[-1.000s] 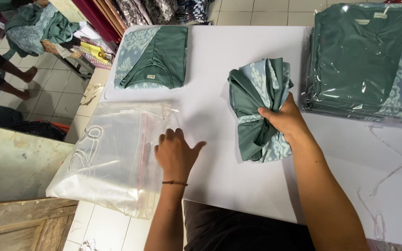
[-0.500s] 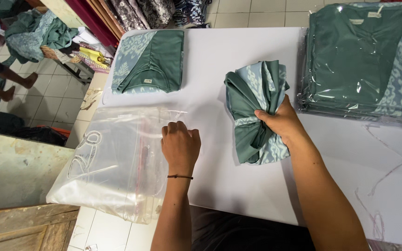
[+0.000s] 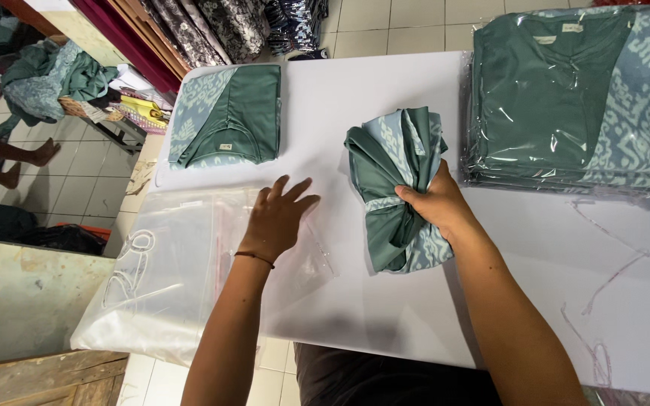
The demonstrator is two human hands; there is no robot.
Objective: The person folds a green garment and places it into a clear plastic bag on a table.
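Observation:
My right hand (image 3: 436, 204) grips a folded, bunched green garment with light blue patterned panels (image 3: 393, 180), squeezing it at its middle on the white table (image 3: 355, 98). My left hand (image 3: 276, 218) lies flat with fingers spread on a clear plastic bag (image 3: 182, 278) that covers the table's left edge and hangs over it. The bag lies just left of the gripped garment.
A second folded green garment (image 3: 227, 114) rests at the table's far left. A stack of bagged green garments (image 3: 577, 98) fills the far right. Thin plastic strips (image 3: 603, 248) lie at the right. Another person's legs (image 3: 9, 158) and cloth piles are on the floor at left.
My left hand slid forward over the plastic bag, curled, then spread flat again. My right hand kept its grip on the garment.

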